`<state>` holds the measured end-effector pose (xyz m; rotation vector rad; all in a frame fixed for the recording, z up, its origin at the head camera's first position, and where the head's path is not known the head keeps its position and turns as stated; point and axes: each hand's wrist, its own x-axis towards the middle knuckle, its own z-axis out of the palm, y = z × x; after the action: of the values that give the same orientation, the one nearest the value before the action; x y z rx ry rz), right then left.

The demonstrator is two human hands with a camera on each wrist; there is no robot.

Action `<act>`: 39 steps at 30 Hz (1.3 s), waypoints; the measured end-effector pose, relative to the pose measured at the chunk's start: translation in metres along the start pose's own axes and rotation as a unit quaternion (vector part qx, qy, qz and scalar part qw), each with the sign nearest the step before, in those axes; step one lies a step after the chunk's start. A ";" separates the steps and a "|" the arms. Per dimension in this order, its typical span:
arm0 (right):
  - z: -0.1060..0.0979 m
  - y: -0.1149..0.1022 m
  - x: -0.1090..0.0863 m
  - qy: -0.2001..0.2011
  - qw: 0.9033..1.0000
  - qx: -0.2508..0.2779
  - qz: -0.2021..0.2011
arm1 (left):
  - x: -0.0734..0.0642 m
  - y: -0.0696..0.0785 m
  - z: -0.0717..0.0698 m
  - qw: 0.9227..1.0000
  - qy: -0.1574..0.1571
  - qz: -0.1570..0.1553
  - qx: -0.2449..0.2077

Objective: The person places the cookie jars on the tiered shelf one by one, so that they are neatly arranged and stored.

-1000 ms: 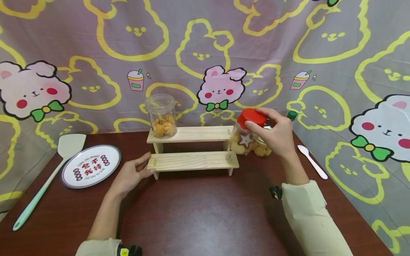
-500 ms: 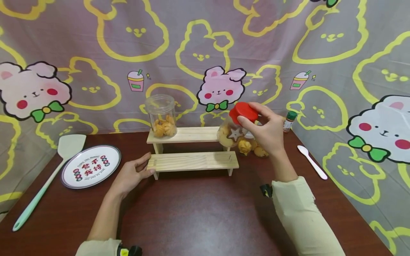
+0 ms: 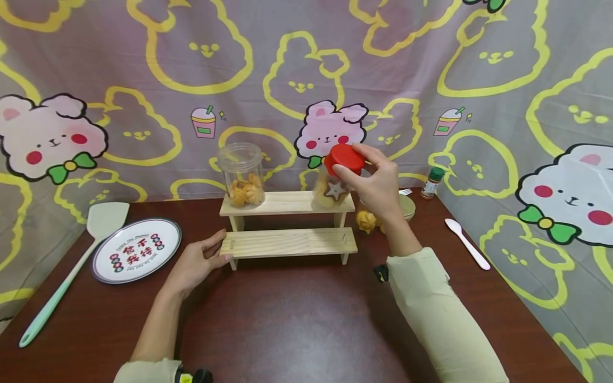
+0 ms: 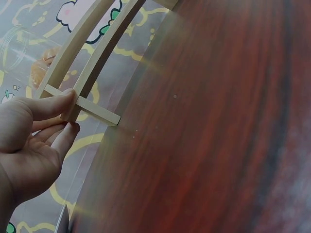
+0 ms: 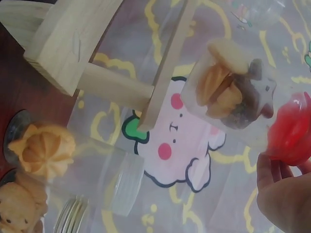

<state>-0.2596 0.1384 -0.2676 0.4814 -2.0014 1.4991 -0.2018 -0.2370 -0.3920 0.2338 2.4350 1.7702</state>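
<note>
My right hand (image 3: 378, 186) grips the red lid (image 3: 346, 158) of a clear cookie jar (image 5: 226, 90), fingers and thumb around its sides. A star-shaped cookie shows through the jar wall, with pale and golden cookies beside it. In the head view the jar overlaps the right end of the upper tier of a two-tier wooden shelf (image 3: 292, 242); the right wrist view shows its base close over that tier. My left hand (image 3: 198, 260) pinches the lower tier's left end, thumb above and fingers beneath. An upright clear jar (image 3: 246, 170) of golden swirl cookies occupies the upper tier's left end.
Right of the shelf, partly behind my right arm, are a jar with a swirl cookie (image 3: 366, 221) and a gold-lidded jar (image 3: 407, 206). Farther right lie a green-capped bottle (image 3: 432, 183) and white spoon (image 3: 466, 244). A plate (image 3: 107, 242) and spatula (image 3: 62, 290) lie left.
My right hand has carried the red-lidded jar leftward from beside the shelf to the upper tier's right end, uncovering the green-capped bottle and jars behind. My left hand stays on the shelf.
</note>
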 end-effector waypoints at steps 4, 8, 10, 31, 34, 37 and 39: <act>0.009 0.001 0.006 -0.011 1.000 -0.010 -0.005 | 0.000 -0.001 0.000 1.000 0.000 -0.002 0.005; 0.016 0.003 0.011 -0.021 0.999 -0.040 0.000 | 0.001 -0.002 0.000 1.000 0.001 -0.002 0.004; 0.020 0.004 0.014 -0.024 0.998 -0.052 0.004 | 0.001 -0.002 0.000 1.000 0.001 -0.003 0.002; 0.039 0.008 0.033 -0.065 0.993 -0.073 0.070 | 0.001 0.001 0.000 1.000 -0.002 0.001 -0.010; 0.040 0.007 0.035 -0.075 0.991 -0.083 0.070 | 0.001 0.001 0.000 1.000 -0.003 0.002 -0.010; 0.042 0.006 0.036 -0.083 0.990 -0.097 0.064 | 0.000 0.001 0.000 1.000 -0.003 0.001 -0.009; 0.043 0.007 0.037 -0.086 0.989 -0.100 0.061 | 0.000 0.001 0.000 1.000 -0.003 0.001 -0.008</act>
<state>-0.3020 0.1020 -0.2576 0.4214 -2.3251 1.3467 -0.2021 -0.2366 -0.3911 0.2411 2.4157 1.7871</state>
